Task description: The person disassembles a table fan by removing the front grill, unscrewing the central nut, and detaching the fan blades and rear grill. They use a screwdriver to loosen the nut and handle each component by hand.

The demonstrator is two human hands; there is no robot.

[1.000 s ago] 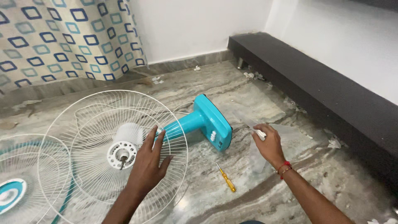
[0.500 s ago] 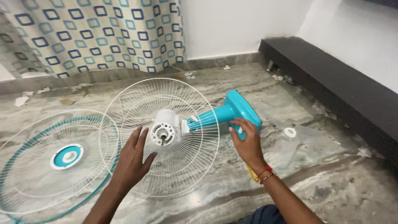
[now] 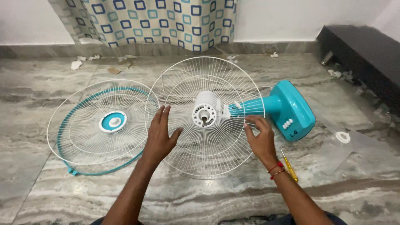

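Both hands lay flat and unclenched on the white rear grille [image 3: 208, 141] — left hand [image 3: 160, 137] at its left rim, right hand [image 3: 260, 139] at its right — mid-floor, beside the teal fan base [image 3: 291, 110].

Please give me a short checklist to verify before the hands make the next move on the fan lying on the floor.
1. Both hands on the rear grille: left hand and right hand rest on it, ok.
2. Motor shaft bare, no blade on it: ok.
3. Front grille apart on the floor: ok.
4. Screwdriver close to the right hand: ok.
5. Clear blade undamaged: cannot tell.
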